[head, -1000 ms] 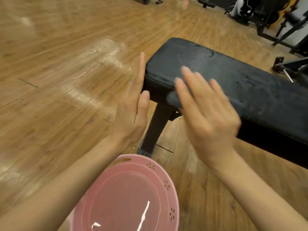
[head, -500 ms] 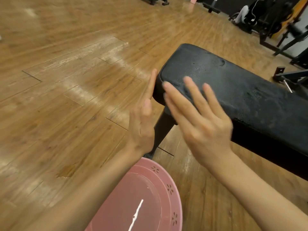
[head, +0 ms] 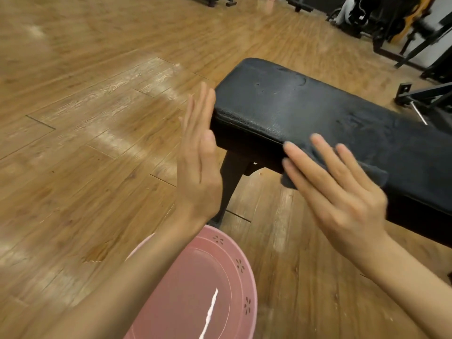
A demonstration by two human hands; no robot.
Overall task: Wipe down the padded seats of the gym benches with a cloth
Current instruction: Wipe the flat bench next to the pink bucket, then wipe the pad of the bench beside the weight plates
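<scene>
A black padded bench seat runs from the middle of the view to the right edge, its surface streaked with damp. A dark grey cloth lies on the near edge of the pad and hangs a little over it. My right hand presses flat on the cloth with straight, spread fingers. My left hand is upright with straight fingers, its edge against the left end of the pad.
A pink plastic basin holding water sits on the wooden floor right below my arms. The bench's black leg stands behind my left hand. Black gym frames and a seated person are at the back right.
My right hand has slid the cloth to the right along the near edge of the pad. My left hand stays at the pad's left end.
</scene>
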